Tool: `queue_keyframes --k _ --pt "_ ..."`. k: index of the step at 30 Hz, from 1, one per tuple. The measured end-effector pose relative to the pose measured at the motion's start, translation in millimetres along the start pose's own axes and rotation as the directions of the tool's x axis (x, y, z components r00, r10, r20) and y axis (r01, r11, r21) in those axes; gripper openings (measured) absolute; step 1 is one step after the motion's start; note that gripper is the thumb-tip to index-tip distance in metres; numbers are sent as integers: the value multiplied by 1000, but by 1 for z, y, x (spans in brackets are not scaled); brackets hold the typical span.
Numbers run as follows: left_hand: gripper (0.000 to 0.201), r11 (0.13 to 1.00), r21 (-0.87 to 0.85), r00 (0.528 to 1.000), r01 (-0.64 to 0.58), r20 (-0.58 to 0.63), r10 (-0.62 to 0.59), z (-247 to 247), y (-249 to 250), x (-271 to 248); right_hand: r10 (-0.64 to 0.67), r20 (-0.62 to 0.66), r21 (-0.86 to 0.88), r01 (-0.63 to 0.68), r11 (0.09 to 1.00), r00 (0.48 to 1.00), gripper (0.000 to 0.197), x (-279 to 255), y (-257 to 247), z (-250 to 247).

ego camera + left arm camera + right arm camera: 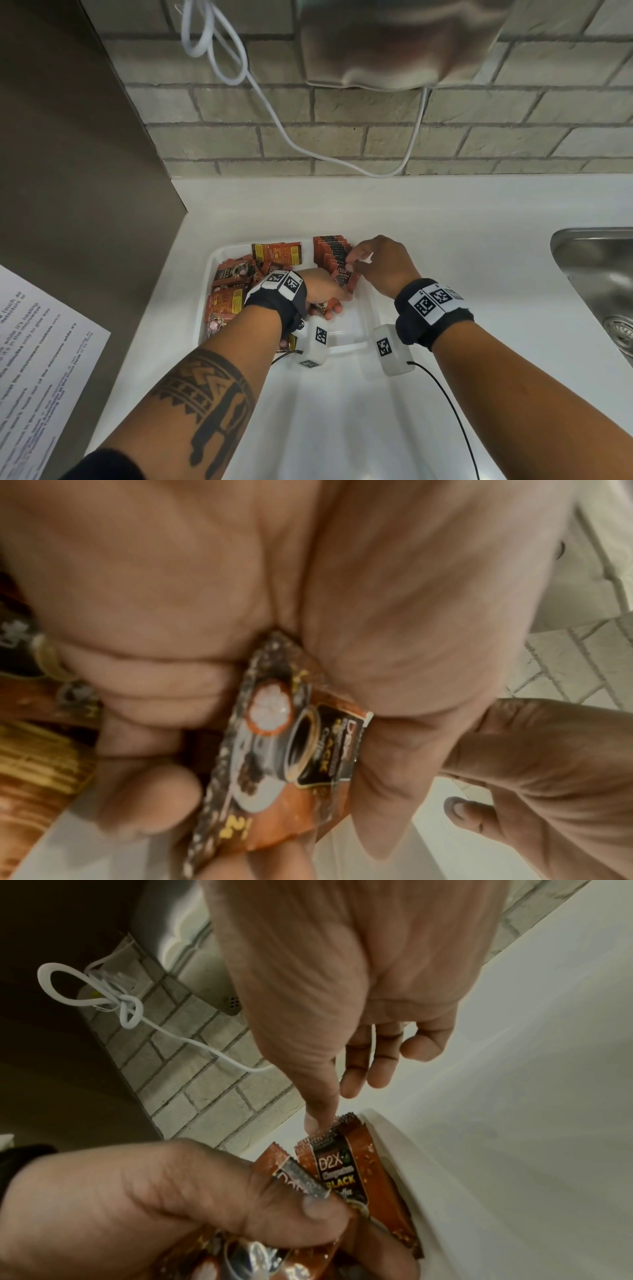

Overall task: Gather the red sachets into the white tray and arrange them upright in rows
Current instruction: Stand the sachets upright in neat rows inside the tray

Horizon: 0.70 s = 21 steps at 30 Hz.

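The left hand (322, 291) grips a red sachet (291, 753) inside the white tray (371, 308), ready for the upright row (334, 251) at the far right corner. The right hand (376, 263) steadies the row, thumb (316, 1118) pressing the front sachet's (337, 1167) top edge. That sachet's long axis stands near vertical, serrated end up. Loose sachets (227, 291) lie flat at left.

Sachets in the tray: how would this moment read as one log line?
left hand: grips sachets | right hand: fingertips on upright row | loose pile lies flat in white tray
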<state>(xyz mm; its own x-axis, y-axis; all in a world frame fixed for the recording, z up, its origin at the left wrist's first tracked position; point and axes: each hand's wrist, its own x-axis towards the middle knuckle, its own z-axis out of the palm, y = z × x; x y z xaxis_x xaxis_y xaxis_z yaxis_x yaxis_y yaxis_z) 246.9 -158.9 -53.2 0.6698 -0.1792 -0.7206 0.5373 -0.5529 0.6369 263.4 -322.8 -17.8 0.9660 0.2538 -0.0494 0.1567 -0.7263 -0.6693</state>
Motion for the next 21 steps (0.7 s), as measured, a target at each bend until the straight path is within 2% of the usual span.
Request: queue_keyframes --k 7,10,13,17,21 --pt "36 999 -48 1000 -14 -10 14 0 0 -7 -7 -9 -7 7 1000 1000 13 -3 -2 -3" --pt "29 998 -58 999 -39 -4 39 -1 -1 -12 -13 -7 -1 13 1000 1000 4 -4 -3 -4" --pt "25 988 -106 993 -112 13 114 -6 -2 -17 -45 51 28 44 999 998 7 -5 -3 -6" --pt "46 957 -99 962 -273 -36 271 -16 -5 -19 -50 85 42 47 998 995 6 -6 -4 -10" --pt "38 925 -117 932 -361 -63 356 -19 -7 -24 -43 106 74 35 997 993 6 -5 -7 -19"
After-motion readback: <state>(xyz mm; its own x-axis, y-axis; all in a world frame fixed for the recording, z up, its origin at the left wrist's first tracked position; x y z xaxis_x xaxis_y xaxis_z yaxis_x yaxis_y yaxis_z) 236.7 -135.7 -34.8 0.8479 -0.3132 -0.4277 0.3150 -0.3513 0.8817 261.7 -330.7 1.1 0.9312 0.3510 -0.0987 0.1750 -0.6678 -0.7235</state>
